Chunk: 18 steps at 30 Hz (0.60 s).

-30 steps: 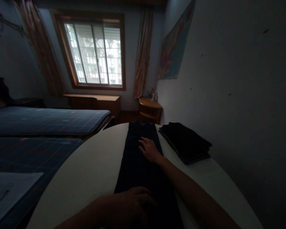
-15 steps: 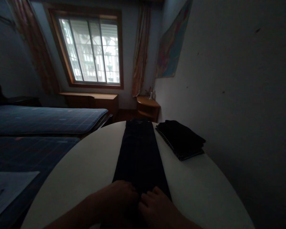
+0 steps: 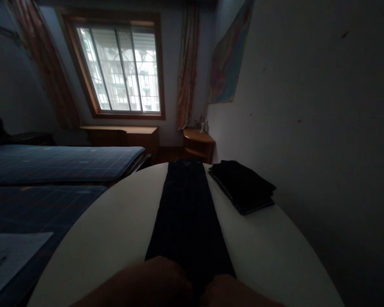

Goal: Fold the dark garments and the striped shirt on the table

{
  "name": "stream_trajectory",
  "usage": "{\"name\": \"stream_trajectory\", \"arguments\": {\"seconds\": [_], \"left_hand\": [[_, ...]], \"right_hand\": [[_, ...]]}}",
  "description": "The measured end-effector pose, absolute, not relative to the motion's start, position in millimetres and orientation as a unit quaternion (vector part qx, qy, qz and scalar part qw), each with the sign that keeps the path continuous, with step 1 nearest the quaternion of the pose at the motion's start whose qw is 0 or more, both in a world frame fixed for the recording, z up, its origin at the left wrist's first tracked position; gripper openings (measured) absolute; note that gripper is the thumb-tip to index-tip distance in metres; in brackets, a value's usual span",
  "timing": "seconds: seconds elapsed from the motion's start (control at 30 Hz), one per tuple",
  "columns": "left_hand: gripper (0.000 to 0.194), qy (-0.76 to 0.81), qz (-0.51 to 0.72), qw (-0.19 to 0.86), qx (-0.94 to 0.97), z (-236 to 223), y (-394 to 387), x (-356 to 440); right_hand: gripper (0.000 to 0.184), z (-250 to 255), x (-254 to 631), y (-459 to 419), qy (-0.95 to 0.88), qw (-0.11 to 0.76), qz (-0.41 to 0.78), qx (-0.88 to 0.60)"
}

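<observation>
Dark navy trousers (image 3: 188,213), folded into a long narrow strip, lie lengthwise on the round white table (image 3: 121,217). The waist end is at the far edge and the strip runs toward me. My left hand (image 3: 161,277) is closed at the left side of the near part of the trousers. Closed too, my right hand (image 3: 225,292) is at their right side, low in the view. The cloth between and under both hands is dark, and most fingertips are hidden. A stack of folded dark clothes (image 3: 243,185) rests to the right of the trousers.
A bed with a blue checked mattress (image 3: 83,164) stands to the left, with a white sheet of paper (image 3: 16,256) on it. The wall (image 3: 323,149) runs close along the right. A desk (image 3: 124,132) and a corner shelf (image 3: 198,136) stand beyond the table.
Both hands have moved down toward me along the trousers and their fingers show less. The near part of the strip shows more. The folded stack has stayed in place.
</observation>
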<state>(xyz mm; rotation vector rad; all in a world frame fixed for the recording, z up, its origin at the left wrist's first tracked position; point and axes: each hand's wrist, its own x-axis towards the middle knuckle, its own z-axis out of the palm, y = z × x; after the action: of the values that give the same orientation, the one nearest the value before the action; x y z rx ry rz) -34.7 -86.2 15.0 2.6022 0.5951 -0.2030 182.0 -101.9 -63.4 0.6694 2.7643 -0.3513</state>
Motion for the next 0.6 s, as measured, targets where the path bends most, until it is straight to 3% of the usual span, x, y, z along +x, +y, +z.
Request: {"name": "stream_trajectory", "arguments": {"seconds": [0.3, 0.43, 0.6], "left_hand": [[0.017, 0.126, -0.045, 0.207, 0.969, 4.4, -84.1, -35.2], [0.017, 0.129, -0.067, 0.187, 0.971, -2.8, -82.9, -35.3], [0.018, 0.132, -0.083, 0.192, 0.969, 1.7, -83.0, -34.6]], "right_hand": [[0.020, -63.1, 174.0, -101.4, 0.946, 0.127, -0.182, 0.237], [0.015, -43.5, 173.7, -97.4, 0.939, 0.143, -0.206, 0.237], [0.012, -5.2, 176.0, -95.5, 0.937, 0.100, -0.200, 0.270]]}}
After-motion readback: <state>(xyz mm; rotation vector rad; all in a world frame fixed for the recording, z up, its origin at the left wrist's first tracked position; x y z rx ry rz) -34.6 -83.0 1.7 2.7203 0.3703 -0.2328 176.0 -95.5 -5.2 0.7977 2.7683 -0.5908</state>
